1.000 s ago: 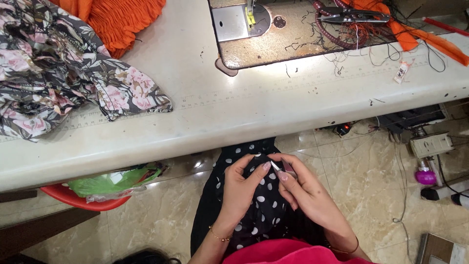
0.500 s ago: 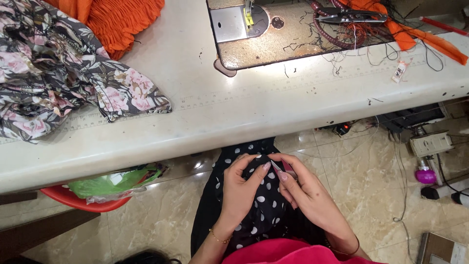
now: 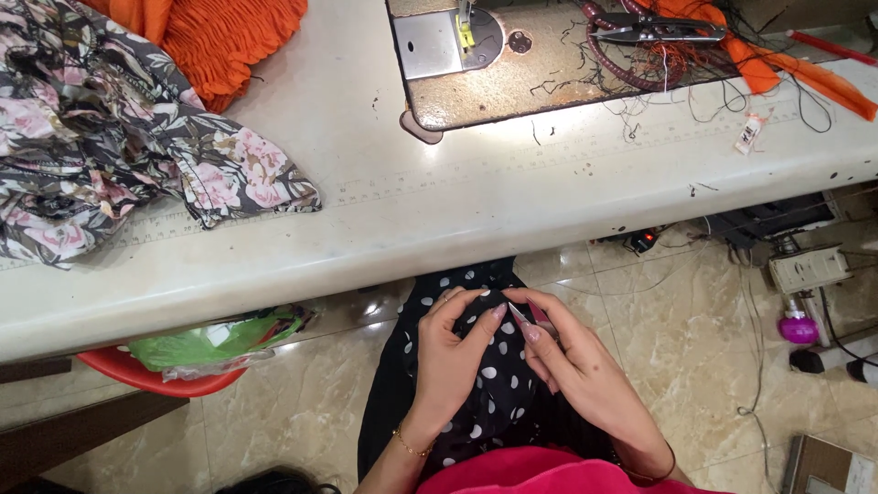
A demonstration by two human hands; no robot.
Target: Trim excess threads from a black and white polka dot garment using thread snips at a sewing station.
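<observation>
Left hand [image 3: 453, 361] curled narrow, fingertips pinching a fold of black polka-dot fabric [image 3: 494, 402] spread over the lap. Right hand [image 3: 576, 366] just beside it, fingers closed around a small metal thread snipper [image 3: 523, 317], its tip touching the pinched fold between both thumbs. Thin gold bracelet [image 3: 409, 445] on the left wrist, dark band on the right one. Pink cloth [image 3: 540, 476] below both wrists, at the bottom edge.

Beyond the fingertips, pale worktable [image 3: 439, 229] running across, with a sewing machine bed [image 3: 549, 64] further off. Past the right hand, on that bed, scissors [image 3: 668, 27] among loose threads and orange strips. Well off to the left hand's far side, floral fabric [image 3: 119, 146] heaped on the table, orange pleated cloth [image 3: 229, 41] behind it. Nearer on the left, under the table edge, red basin [image 3: 155, 375] holding a green bag [image 3: 219, 334]. Marbled floor tiles [image 3: 695, 357] beside the right hand.
</observation>
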